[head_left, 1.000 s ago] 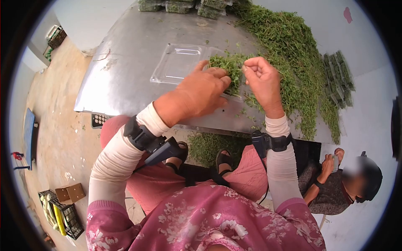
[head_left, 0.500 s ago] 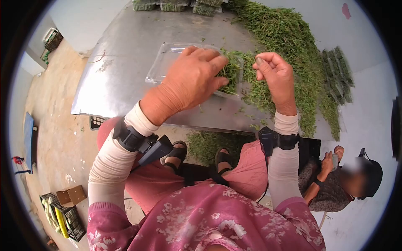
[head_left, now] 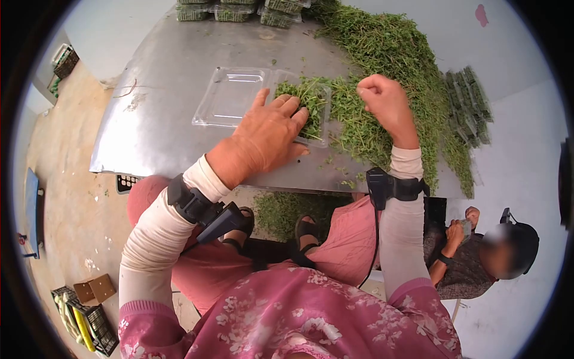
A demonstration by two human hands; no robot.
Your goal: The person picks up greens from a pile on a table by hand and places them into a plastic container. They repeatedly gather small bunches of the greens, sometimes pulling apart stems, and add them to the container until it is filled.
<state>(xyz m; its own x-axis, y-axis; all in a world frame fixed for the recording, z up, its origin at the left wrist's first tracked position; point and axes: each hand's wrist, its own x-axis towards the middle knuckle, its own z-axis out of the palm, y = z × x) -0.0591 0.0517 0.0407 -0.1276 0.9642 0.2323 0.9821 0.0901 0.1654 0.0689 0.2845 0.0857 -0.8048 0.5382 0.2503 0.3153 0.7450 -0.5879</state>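
**Two hands at a clear herb tray**

One long steel table (head_left: pixel 179 113) is being viewed from above, its dull metal top taken up on the right by a loose heap of green herbs (head_left: pixel 406 66). Filled packs (head_left: pixel 239 11) are being kept in a row at the far edge. A seated person (head_left: pixel 478 251) is showing at lower right, beside the table. A clear plastic clamshell tray (head_left: pixel 233 96) is lying open near the table's front edge, one half bare, the other holding a tuft of herbs (head_left: pixel 308 99). The left hand (head_left: pixel 269 128) is being laid flat, fingers spread, on that tuft. The right hand (head_left: pixel 382 99) is being held curled into a loose fist just above the heap's edge; whether sprigs are pinched inside cannot be told.
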